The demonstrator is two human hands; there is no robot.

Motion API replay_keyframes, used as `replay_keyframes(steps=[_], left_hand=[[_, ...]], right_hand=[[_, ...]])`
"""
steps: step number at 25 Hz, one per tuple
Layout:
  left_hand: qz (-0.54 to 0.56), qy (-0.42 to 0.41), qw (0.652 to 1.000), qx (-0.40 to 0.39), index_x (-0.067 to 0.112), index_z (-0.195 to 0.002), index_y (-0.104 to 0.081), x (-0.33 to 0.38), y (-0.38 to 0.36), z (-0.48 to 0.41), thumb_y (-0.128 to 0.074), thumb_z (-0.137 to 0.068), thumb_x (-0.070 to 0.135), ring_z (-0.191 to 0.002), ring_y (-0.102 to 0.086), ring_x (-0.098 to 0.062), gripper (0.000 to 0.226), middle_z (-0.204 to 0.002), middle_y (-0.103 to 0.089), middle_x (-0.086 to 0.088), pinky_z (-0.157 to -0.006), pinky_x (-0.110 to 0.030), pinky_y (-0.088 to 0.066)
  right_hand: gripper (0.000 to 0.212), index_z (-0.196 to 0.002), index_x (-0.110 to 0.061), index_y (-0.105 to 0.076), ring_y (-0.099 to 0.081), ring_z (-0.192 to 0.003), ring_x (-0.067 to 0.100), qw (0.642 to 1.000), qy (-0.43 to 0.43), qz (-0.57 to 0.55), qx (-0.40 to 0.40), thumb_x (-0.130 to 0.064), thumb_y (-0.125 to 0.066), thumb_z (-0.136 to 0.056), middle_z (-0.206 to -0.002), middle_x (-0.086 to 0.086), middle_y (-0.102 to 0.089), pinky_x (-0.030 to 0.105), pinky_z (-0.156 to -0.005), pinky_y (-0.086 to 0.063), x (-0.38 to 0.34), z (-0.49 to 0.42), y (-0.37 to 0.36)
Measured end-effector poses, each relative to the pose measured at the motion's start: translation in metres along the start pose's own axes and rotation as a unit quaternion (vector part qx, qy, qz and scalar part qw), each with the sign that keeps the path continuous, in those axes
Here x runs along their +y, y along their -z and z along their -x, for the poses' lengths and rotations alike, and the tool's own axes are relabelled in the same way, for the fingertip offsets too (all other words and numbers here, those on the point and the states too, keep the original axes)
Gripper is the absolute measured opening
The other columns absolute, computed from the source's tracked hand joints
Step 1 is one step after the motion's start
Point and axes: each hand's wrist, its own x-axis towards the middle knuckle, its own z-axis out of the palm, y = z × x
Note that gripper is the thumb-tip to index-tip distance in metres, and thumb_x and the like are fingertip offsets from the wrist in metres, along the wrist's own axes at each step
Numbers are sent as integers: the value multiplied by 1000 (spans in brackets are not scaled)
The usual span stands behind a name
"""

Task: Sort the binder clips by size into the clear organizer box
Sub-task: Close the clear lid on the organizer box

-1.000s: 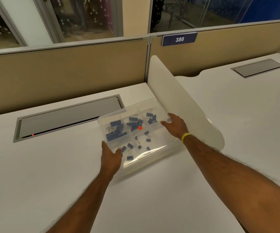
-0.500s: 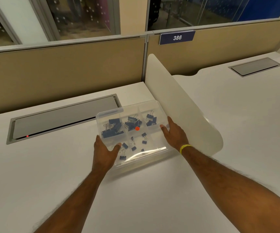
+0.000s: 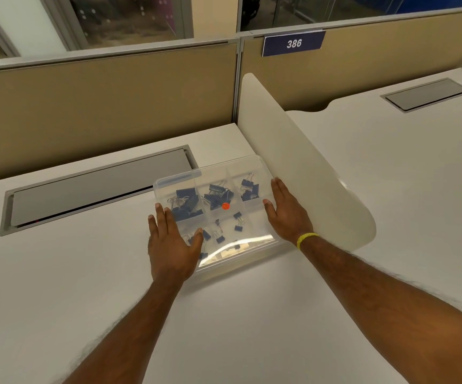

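Note:
The clear organizer box (image 3: 238,250) lies on the white desk with its lid closed. Through the lid I see blue binder clips (image 3: 187,203) in separate compartments: large ones at the back left, medium ones in the back middle and back right, small ones in the front row. A small red dot (image 3: 225,206) shows near the lid's centre. My left hand (image 3: 173,245) rests flat on the box's front left corner with straight fingers. My right hand (image 3: 286,216), with a yellow wristband, lies flat along the box's right edge.
A white curved divider panel (image 3: 307,173) rises just right of the box, close to my right hand. A grey cable hatch (image 3: 97,187) is set into the desk behind and left. A tan partition wall (image 3: 108,106) bounds the desk at the back.
Both hands have gone from gripping the box's sides to lying flat with straight fingers on it. The box has settled flat on the desk.

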Motion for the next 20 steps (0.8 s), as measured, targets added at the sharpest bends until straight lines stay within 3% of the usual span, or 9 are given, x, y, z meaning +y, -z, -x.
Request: replay_keyframes(steps=[7,13,16,18,20], left_hand=[[-34,-5,999,-17,14,-154,-13,-2,2,-6,-35,-80,78,-150,-9,-29,100,-163,-7,-5,-117,-52,-21],[-175,-49,981,-74,23,-143,-35,5,35,-41,-36,-58,93,-138,-35,-28,110,-150,-38,-4,-113,-54,-32],[-222,-47,966,-125,24,-148,-25,19,46,-66,-41,-64,90,-146,-21,-31,109,-160,-19,-7,-116,-56,-22],[-222,-63,962,-149,23,-152,-15,25,46,-81,-41,-65,88,-149,-8,-32,112,-163,-3,-6,-118,-56,-17],[-230,-89,949,-196,25,-154,-4,29,42,-93,-40,-57,91,-150,3,-33,122,-163,8,-6,-119,-57,-11]], right_hand=[[63,-155,-20,-16,-31,-144,18,1000,-8,4,-9,-45,-36,-101,-162,-3,-18,35,-114,-29,0,-5,3],[63,-140,-8,-42,-41,-134,28,995,-8,100,-2,-50,-49,-94,-146,12,-44,41,-105,-39,-13,-20,13],[69,-140,-11,-42,-29,-142,30,989,-10,146,-26,-58,-50,-90,-154,12,-32,46,-108,-35,-36,-46,24],[84,-151,-21,-25,-13,-149,30,990,4,104,-100,-64,-54,-86,-162,7,-12,47,-116,-24,-52,-66,27],[101,-154,-28,-13,-4,-150,32,974,32,128,-183,-72,-59,-76,-164,6,-1,49,-119,-17,-65,-82,26]])
